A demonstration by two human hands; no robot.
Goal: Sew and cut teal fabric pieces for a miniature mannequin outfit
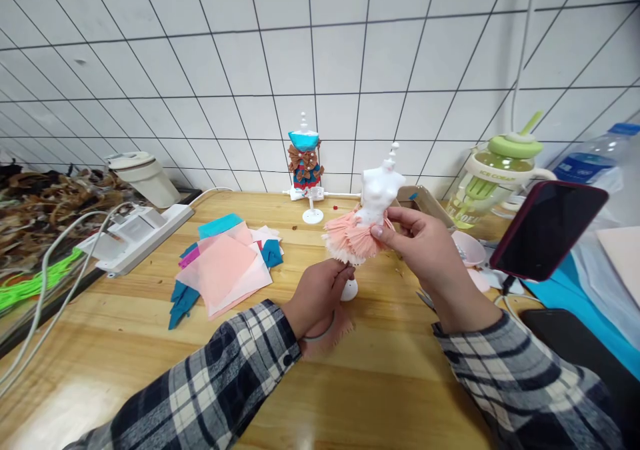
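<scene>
Two hands [317, 293] [425, 237], wooden tabletop [395, 390], white tiled wall [335, 60]

- One camera, on the person's head.
- It looks forward, down at the desk [390, 397].
- Left hand [316, 295] and right hand [433, 249] are close; wall [240, 63] behind.

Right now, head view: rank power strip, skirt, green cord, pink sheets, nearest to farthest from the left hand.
1. Skirt, just above the left hand.
2. Pink sheets, to its left.
3. Power strip, farther left.
4. Green cord, at the picture's left edge.
</scene>
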